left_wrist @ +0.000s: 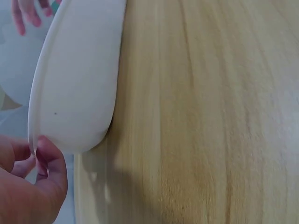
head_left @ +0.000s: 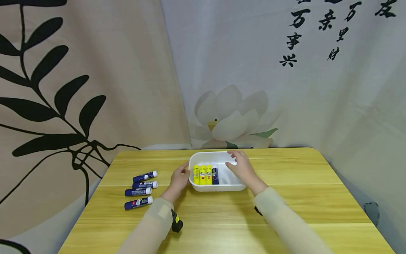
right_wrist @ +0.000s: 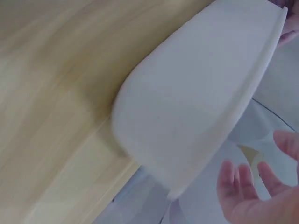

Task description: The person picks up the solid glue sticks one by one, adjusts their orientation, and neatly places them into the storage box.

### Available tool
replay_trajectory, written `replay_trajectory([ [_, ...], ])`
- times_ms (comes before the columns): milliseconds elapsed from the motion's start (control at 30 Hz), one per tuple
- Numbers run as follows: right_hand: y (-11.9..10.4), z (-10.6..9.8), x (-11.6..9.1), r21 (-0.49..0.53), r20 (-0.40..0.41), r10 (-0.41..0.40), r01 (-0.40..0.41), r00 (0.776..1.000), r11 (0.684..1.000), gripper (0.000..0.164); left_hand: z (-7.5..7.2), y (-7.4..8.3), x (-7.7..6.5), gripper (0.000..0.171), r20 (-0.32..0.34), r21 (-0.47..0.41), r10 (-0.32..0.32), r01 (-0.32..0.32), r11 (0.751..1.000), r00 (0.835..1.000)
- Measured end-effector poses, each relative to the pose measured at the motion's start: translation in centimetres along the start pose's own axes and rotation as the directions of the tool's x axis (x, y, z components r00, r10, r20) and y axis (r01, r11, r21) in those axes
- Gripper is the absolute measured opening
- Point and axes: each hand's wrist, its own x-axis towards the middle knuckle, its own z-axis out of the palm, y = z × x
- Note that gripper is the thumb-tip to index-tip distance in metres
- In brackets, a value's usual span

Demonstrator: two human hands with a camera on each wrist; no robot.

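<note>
A white plastic tray stands on the table near its far edge. Inside, at the left, three yellow glue sticks lie side by side with one dark blue glue stick. The left hand is at the tray's left end; the left wrist view shows its thumb and fingers pinching the rim. Over the tray's right part hovers the right hand, fingers spread and gently bent, nothing between them. In the right wrist view that hand appears apart from the tray wall.
Several dark blue glue sticks with white caps lie in a loose column on the table's left side. The wooden table has rounded far corners. Right behind it hangs a printed cloth with leaves, a lotus and characters.
</note>
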Motion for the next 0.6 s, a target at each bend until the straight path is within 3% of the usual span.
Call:
replay_trajectory([
  [167,1.9,-2.0,-1.3,-0.006,-0.042,0.033,-0.034,0.999,0.999,0.047,0.0,0.0,-0.2,0.041,-0.025,0.064,0.048,-0.046,0.997,0.999],
  [300,4.0,-2.5,-1.6,0.068,0.019,0.144,-0.145,0.989,0.987,0.052,-0.2,0.0,-0.3,0.039,-0.044,0.128,0.117,-0.111,0.986,0.992],
  [467,5.6,-2.5,-1.7,0.22,0.143,0.313,-0.339,0.939,0.915,0.052,-0.8,-0.2,-0.5,0.038,-0.03,0.265,0.194,-0.179,0.948,0.981],
  [600,6.0,-2.5,-1.8,0.315,0.192,0.366,-0.41,0.911,0.856,0.047,-1.9,-0.2,-1.2,0.039,0.015,0.335,0.248,-0.238,0.911,0.969],
])
